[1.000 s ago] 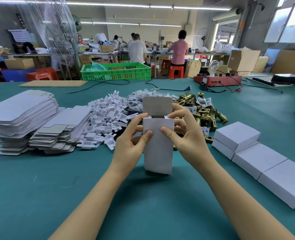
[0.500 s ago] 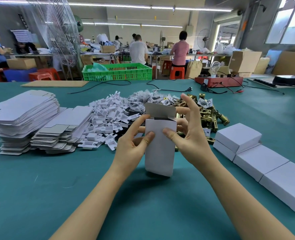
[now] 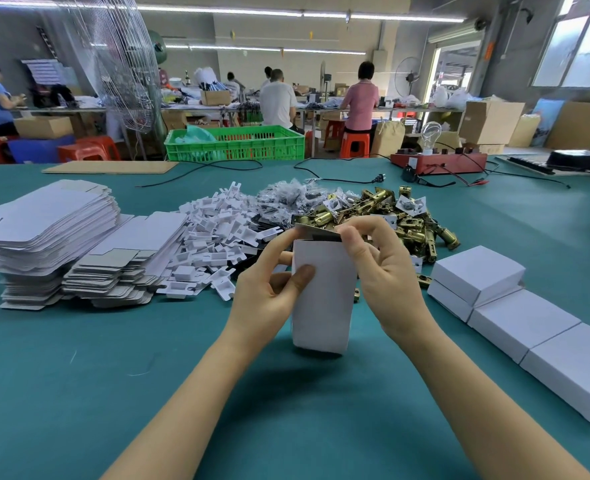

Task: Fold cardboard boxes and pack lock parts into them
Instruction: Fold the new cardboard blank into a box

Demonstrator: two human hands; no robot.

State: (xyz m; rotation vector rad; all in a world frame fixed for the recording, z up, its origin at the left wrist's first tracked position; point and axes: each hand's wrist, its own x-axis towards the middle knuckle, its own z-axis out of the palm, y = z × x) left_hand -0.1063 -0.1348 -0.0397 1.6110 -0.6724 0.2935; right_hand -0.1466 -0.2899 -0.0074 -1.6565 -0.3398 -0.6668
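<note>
Teal table (image 3: 79, 393) fills the frame, supplies within your reach: flat cardboard blanks (image 3: 47, 233) at left, finished boxes (image 3: 528, 327) at right, brass lock parts (image 3: 383, 216) at centre. You stand a white box (image 3: 321, 306) upright at centre; left hand (image 3: 269, 296) steadies it, right hand (image 3: 387, 271) pinches its top flap (image 3: 316, 231) down, likely closing it.

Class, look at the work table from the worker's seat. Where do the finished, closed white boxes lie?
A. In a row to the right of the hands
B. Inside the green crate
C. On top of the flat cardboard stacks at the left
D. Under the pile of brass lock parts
A: the closed white boxes form a row on the green table to the right of the right hand, apart from the other piles.
</note>
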